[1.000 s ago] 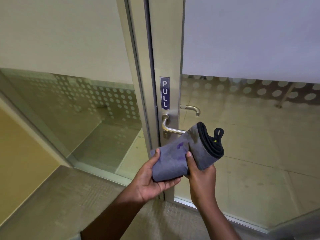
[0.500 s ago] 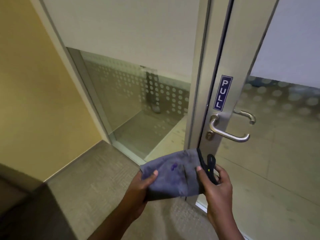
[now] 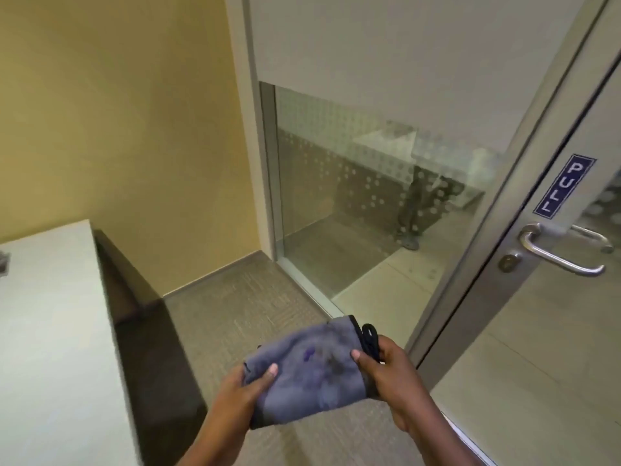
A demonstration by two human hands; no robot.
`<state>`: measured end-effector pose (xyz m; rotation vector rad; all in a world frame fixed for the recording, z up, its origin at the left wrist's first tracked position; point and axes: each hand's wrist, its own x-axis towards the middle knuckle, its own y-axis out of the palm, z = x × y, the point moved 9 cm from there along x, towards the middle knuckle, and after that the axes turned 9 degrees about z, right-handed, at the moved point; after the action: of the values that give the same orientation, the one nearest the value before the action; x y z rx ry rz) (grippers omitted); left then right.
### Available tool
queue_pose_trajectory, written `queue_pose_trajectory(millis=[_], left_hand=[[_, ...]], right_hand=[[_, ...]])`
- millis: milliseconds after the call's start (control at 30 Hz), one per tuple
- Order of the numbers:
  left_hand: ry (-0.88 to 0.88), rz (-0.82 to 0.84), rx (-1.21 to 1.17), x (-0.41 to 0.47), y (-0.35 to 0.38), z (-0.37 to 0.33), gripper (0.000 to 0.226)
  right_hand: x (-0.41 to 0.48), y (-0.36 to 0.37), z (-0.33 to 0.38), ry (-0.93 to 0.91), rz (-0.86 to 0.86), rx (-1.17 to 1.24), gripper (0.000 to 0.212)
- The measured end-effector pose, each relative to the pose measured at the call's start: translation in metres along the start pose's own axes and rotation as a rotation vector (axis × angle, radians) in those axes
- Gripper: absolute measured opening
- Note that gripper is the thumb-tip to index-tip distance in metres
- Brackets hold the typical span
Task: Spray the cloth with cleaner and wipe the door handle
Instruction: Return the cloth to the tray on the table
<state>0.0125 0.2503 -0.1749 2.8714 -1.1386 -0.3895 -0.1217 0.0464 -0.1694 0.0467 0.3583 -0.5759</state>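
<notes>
While both hands [image 3: 322,381] grip the grey cloth [image 3: 311,366]: carpeted floor [image 3: 242,307], yellow wall [image 3: 134,129], glass door [image 3: 537,331] at right.

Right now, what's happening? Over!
Left hand and right hand both grip the cloth. Door handle untouched, off right. Nothing between.

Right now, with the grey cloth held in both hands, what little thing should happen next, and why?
Probably carry the folded grey cloth toward the white countertop on the left to look for cleaner. The left hand and right hand both grip the cloth, no spray bottle shows, and the curved silver metal door handle sits off to the right, untouched.
</notes>
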Motion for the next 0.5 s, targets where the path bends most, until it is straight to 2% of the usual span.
queue_pose_trajectory(millis=[200,333,433,500], left_hand=[[-0.054,-0.048,-0.114,-0.095,-0.102,0.006,0.025],[-0.045,-0.118,-0.116,-0.152,-0.164,0.002,0.024],[-0.072,-0.167,-0.214,-0.181,-0.196,0.008,0.030],[-0.087,-0.232,-0.208,-0.201,-0.218,0.012,0.023]], right_hand=[[-0.047,0.120,0.000,-0.036,0.082,0.005,0.026],[-0.072,0.192,0.002,-0.047,0.185,-0.043,0.024],[-0.083,0.234,0.004,-0.055,0.252,-0.062,0.022],[-0.088,0.261,0.003,-0.052,0.289,-0.092,0.021]])
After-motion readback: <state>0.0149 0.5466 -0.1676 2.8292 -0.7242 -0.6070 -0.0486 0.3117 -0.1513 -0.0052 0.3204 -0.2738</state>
